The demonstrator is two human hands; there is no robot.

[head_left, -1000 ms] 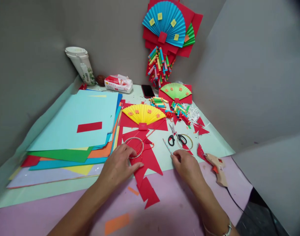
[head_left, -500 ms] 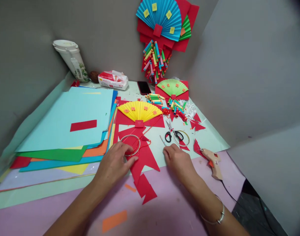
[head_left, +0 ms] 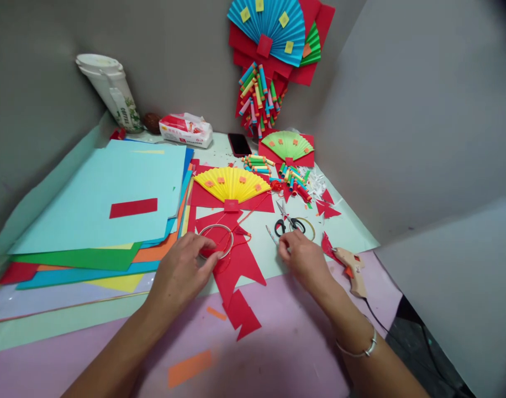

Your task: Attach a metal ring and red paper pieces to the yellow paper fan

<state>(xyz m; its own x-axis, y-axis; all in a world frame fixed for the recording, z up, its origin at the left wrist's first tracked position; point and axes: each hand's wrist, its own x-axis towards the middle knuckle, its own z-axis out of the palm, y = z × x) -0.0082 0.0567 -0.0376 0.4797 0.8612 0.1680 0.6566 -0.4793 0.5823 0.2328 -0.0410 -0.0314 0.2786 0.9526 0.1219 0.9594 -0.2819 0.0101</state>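
My left hand rests on a metal ring that lies on red cut paper, fingers curled on the ring's near edge. My right hand pinches a thin metal tool, perhaps tweezers, just in front of black-handled scissors. Above the ring lies a yellow paper fan on red backing, with red string trailing beside it.
A stack of coloured paper sheets fills the left. A glue gun lies at the right. Behind are a green fan with rolled paper tubes, a phone, a tissue pack, a white bottle and a blue fan decoration on the wall.
The view has shifted so that everything sits a little further left and up. My right hand moved up close to the scissors; my left hand's fingers curled onto the ring.
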